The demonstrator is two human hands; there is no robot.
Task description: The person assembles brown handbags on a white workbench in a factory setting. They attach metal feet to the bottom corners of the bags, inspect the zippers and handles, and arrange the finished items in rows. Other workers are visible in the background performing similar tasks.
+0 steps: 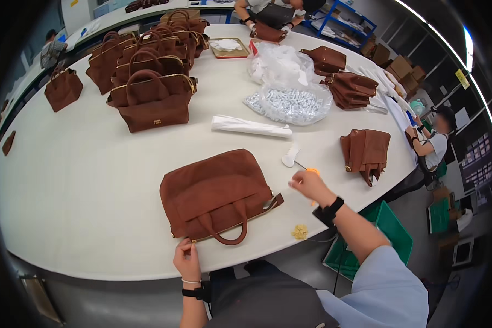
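A brown leather handbag (216,180) lies on its side before me, its handles toward the near table edge. My left hand (187,262) pinches its near left corner, where a small gold-coloured piece shows at the fingertips. To the right of the bag, my right hand (313,187) hovers slightly blurred with fingers pinched together. What they hold, if anything, is too small to make out. Behind that hand lies an orange-handled tool (312,171), partly hidden. A zipper end with a leather tab (277,202) sticks out from the bag's right side.
Rows of finished-looking handbags (156,104) stand at the far left. A plastic bag of small whitish pieces (295,104), a white roll (251,126) and a white brush (291,154) lie beyond. Yellow bits (299,232) sit near the edge, above a green crate (396,232). Co-workers stand around.
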